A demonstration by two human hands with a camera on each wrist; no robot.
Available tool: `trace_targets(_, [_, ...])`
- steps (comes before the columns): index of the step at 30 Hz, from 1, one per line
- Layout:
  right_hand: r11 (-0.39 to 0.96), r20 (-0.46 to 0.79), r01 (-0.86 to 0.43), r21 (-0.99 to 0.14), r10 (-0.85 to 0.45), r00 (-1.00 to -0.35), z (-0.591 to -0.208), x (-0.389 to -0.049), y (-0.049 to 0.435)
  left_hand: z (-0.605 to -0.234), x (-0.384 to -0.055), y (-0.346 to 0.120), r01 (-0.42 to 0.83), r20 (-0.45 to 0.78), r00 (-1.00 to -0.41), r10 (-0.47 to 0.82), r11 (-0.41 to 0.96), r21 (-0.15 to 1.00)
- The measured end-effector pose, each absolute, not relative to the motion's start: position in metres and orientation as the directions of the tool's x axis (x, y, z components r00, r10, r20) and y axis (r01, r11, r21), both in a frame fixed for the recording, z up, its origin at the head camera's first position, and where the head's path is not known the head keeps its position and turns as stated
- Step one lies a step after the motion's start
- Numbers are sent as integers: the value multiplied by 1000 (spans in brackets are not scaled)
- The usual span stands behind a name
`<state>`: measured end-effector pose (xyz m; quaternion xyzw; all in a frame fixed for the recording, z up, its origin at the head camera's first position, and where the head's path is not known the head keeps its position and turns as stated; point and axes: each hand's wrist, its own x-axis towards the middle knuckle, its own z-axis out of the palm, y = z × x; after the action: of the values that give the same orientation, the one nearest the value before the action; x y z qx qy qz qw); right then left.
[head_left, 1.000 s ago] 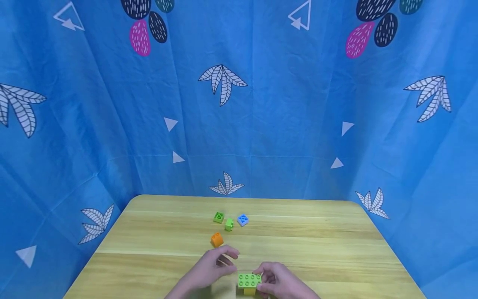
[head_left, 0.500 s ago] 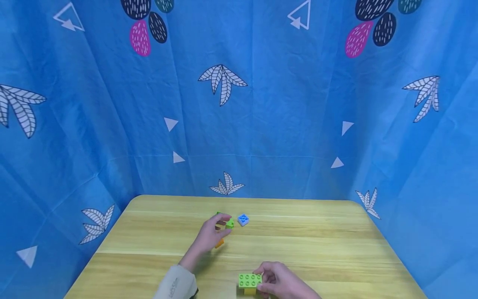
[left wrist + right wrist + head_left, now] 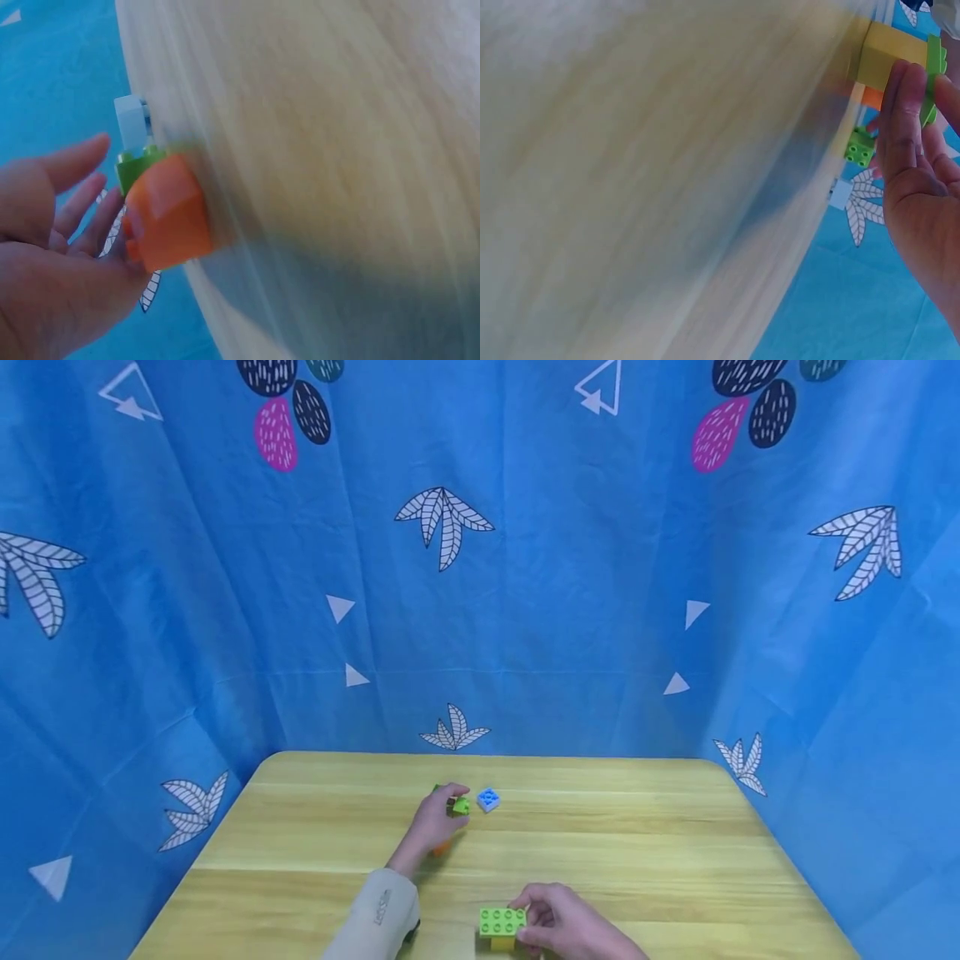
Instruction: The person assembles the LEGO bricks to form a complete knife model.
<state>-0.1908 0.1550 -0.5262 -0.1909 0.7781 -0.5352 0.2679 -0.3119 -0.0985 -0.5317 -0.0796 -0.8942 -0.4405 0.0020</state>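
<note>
My left hand [image 3: 435, 818] reaches over the loose bricks, thumb and forefinger spread on either side of a small light-green brick [image 3: 461, 807]. An orange brick [image 3: 171, 214] with a rounded side lies under that wrist in the head view and fills the foreground in the left wrist view. Near the table's front, my right hand [image 3: 558, 922] pinches the right end of a long green eight-stud brick [image 3: 495, 922]. A yellow block [image 3: 889, 56] is joined beneath this green brick. My left hand mostly covers a darker green square brick [image 3: 437, 787].
A blue square brick [image 3: 488, 800] lies just right of the left hand's fingertips. The wooden table [image 3: 637, 835] has rounded far corners. A blue patterned curtain [image 3: 570, 610] hangs behind it and along both sides.
My left hand has moved forward from beside the green-and-yellow bricks to the loose bricks, then slightly right around the small light-green one. My right hand keeps its hold in place.
</note>
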Motion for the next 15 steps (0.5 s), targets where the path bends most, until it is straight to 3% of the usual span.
trace_targets(9, [330,-204,-9,-944,-603,-771,-528,-193,159,-538,-316,-96,155,83,-986,142,639,754])
trace_targets(15, [366,-198,-75,-928,-652,-732,-536,-201,164,-541,-319,-97,181,103,-982,156,650,739])
